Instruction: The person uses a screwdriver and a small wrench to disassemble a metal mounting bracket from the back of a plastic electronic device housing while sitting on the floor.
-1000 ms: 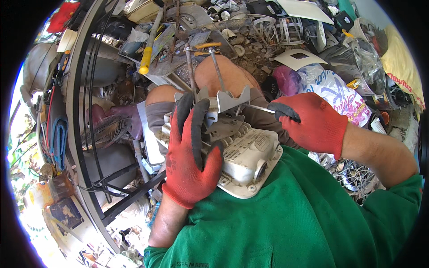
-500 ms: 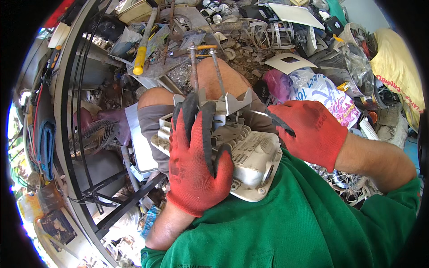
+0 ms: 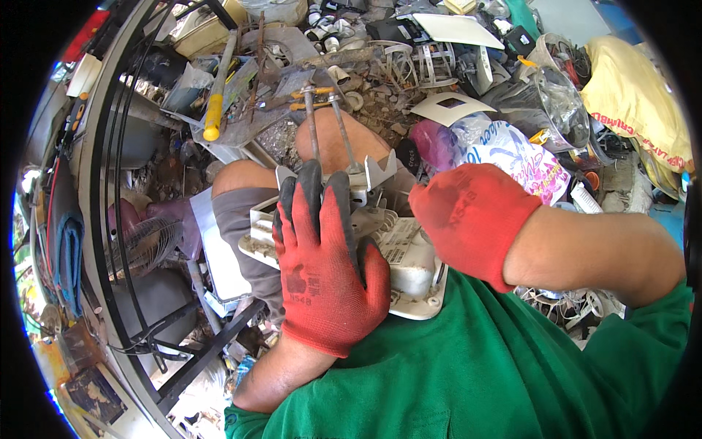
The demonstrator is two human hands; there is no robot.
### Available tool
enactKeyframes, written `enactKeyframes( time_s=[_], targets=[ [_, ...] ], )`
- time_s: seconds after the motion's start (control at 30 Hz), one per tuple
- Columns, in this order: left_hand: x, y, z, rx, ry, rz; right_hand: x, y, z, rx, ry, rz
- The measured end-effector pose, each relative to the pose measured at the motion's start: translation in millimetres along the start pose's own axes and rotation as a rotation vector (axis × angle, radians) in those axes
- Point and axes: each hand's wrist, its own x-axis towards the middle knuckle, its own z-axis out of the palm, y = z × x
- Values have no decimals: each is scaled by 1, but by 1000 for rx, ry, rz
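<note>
A dirty white device with a ribbed casing (image 3: 413, 282) and a printed label lies across my lap. A metal bracket (image 3: 376, 175) with a toothed edge and two long threaded U-bolt legs (image 3: 344, 132) is on its far side. My left hand (image 3: 325, 260), in a red glove with black fingers, lies over the device and bracket, fingers stretched out and thumb apart. To the right of the bracket, my right hand (image 3: 468, 223), gloved alike, is closed in a fist. Its fingertips are hidden; a thin metal tool (image 3: 398, 192) shows faintly between fist and bracket.
A dark metal frame (image 3: 99, 219) stands along my left. Ahead lie a yellow-ended pole (image 3: 213, 121) and heaps of scrap. On the right are a printed plastic bag (image 3: 504, 150), a clear bucket (image 3: 563, 110) and a yellow sack (image 3: 629, 88).
My right hand has turned over, so its back faces up and the tool is mostly hidden. My left hand stays on the device. The whole view has shifted slightly.
</note>
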Motion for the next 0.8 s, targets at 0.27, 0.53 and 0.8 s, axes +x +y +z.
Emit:
enactKeyframes(
  time_s=[0.27, 0.53, 0.8],
  targets=[
    [-4, 2, -6, 46, 28, -19, 13, -37, -28, -40, -113, -5],
    [2, 18, -12, 126, 35, 45, 24, -62, -82, -123, -288, 65],
    [-3, 18, -14, 89, -30, -55, -15, -19, -6, 258, -61, 108]
  ],
)
